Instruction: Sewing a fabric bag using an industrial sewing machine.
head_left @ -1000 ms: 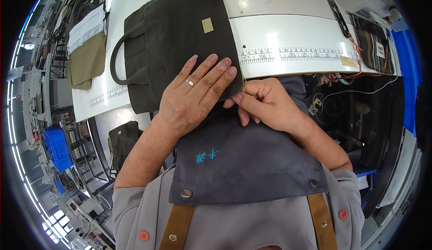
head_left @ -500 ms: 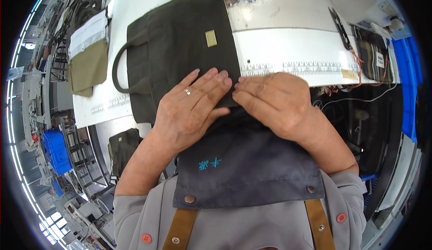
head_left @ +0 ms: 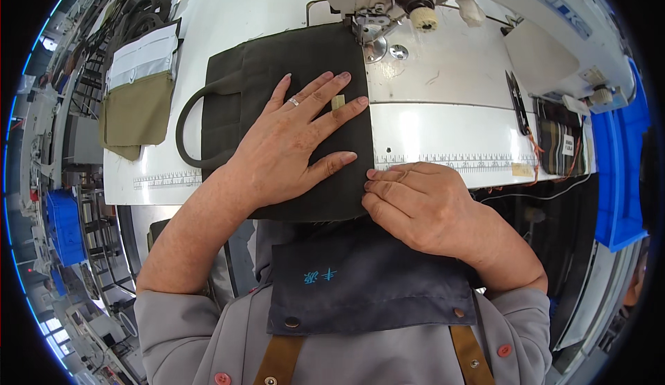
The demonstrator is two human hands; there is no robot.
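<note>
A dark olive fabric panel (head_left: 294, 56) with a looped strap handle (head_left: 185, 125) on its left side lies on the white sewing table. Its far right corner reaches under the presser foot of the sewing machine (head_left: 374, 21). My left hand (head_left: 298, 132), wearing a ring, rests flat on the panel with fingers spread, partly covering a small yellowish label (head_left: 338, 101). At the panel's near right edge, my right hand (head_left: 415, 201) pinches the cloth between thumb and fingers.
Khaki and white fabric pieces (head_left: 138, 97) are stacked at the left. Black thread snips (head_left: 516, 101) lie at the right, near a striped dark cloth (head_left: 554, 135). A printed ruler strip (head_left: 457, 162) runs along the table's near edge. A blue bin (head_left: 616, 170) stands far right.
My left hand has spread its fingers and moved farther over the panel, now partly covering the label. My right hand stays at the right edge. The view has shifted, showing more of the machine.
</note>
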